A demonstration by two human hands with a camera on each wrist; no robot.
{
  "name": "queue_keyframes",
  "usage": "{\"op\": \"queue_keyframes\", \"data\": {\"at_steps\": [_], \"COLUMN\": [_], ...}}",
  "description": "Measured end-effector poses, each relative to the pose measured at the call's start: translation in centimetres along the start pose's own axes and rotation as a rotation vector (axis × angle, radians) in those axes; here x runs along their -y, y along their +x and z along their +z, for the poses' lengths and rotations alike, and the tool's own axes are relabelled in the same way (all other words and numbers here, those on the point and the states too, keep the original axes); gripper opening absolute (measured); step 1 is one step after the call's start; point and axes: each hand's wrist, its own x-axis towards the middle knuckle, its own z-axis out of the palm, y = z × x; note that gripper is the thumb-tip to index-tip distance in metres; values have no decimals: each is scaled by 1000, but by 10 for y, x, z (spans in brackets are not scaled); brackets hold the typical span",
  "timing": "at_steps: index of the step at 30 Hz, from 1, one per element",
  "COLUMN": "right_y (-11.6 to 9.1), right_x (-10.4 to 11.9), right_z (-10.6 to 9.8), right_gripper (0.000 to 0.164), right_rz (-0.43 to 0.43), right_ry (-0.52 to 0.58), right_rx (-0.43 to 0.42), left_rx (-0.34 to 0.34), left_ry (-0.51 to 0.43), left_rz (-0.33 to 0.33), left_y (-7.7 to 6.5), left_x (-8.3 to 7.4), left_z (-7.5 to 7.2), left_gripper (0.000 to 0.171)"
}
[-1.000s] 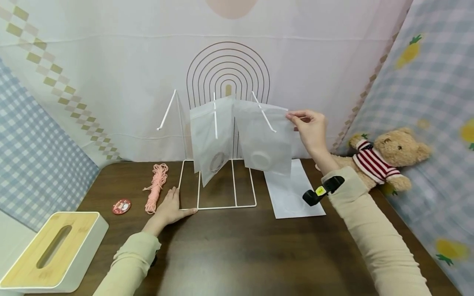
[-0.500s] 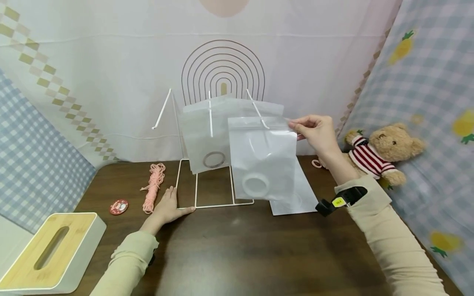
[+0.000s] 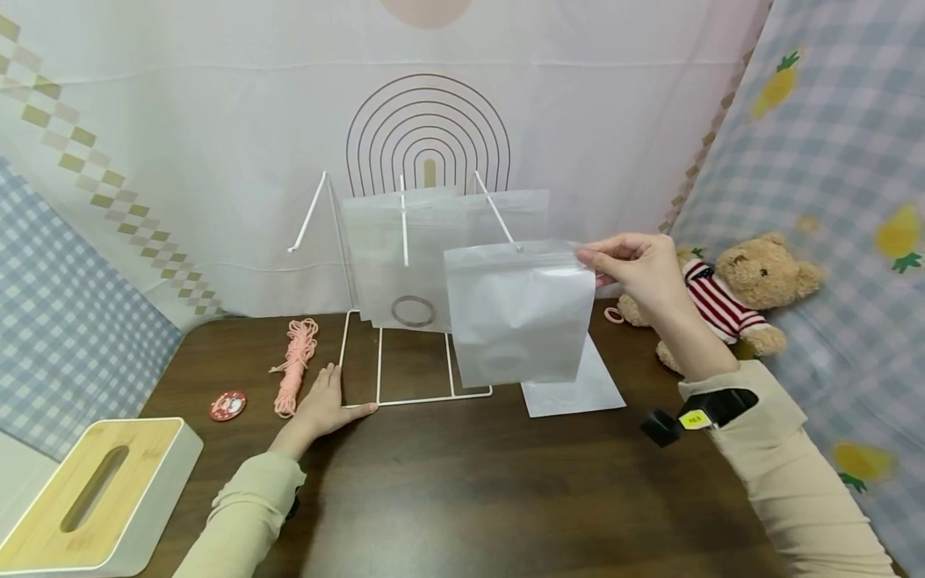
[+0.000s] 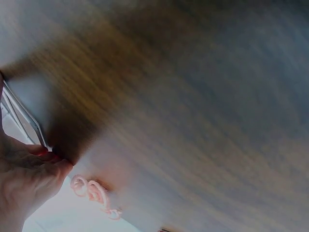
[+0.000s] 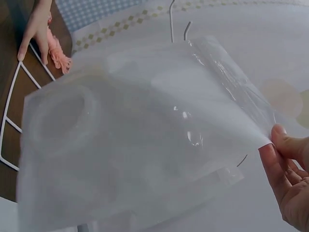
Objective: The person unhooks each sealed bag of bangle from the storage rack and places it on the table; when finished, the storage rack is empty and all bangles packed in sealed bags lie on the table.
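Note:
My right hand (image 3: 639,269) pinches the top right corner of a translucent zip bag (image 3: 516,321) between thumb and fingertips. The bag's top edge is at the tip of the right prong of a white wire rack (image 3: 415,402); whether it is still on the prong I cannot tell. A faint round shape shows inside this bag (image 5: 120,145) in the right wrist view. Behind it hang more translucent bags (image 3: 393,265), one showing a grey ring. With fingers extended, my left hand (image 3: 323,404) rests on the front left corner of the rack's base.
A flat white bag or sheet (image 3: 574,393) lies right of the rack, near a teddy bear (image 3: 759,281). To the left are a pink cord bundle (image 3: 296,365), a round red badge (image 3: 228,405) and a tissue box (image 3: 101,490). A patterned cloth hangs behind.
The right hand has drawn the front bag forward along the right prong to its tip, apart from the bags behind. The left hand has stayed on the rack's base.

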Motion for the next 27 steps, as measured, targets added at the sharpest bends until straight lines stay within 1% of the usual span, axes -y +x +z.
{"op": "queue_keyframes", "data": {"at_steps": [2,4,6,8,11,14,17,19,22,27], "right_y": [-5,-10,-16,-23,-31,-39,-46,-49,-53,-65], "right_x": [0,-1,-5,-12,-26,-45,-65,-80,-107,-156], "right_z": [-3,-8,-14,-22,-36,-52,-66,-72,-77,-82], "right_gripper": [7,5,10,16,24,29,29,27,24,18], "right_rz": [2,9,26,45,51,66,140,216,334,498], "right_ry": [58,142,250,317,338,295,185,92,7,-19], "right_rx": [20,51,97,161,290,405,452,448,440,418], "left_rx": [-3,-4,-4,-6,-7,-9,-6,-7,-11,-5], "left_ry": [-1,-3,-5,-6,-7,-11,-11,-8,-4,-6], "left_rz": [3,5,7,9,7,7,5,6,7,7], "left_y": [0,0,0,-1,-2,-2,-3,-3,-3,-2], "left_x": [0,0,0,-1,-2,-3,-3,-3,-2,-2], "left_z": [0,0,0,0,-1,-2,-3,-4,-4,-3], "left_gripper": [105,105,105,105,104,105,105,104,104,104]}}
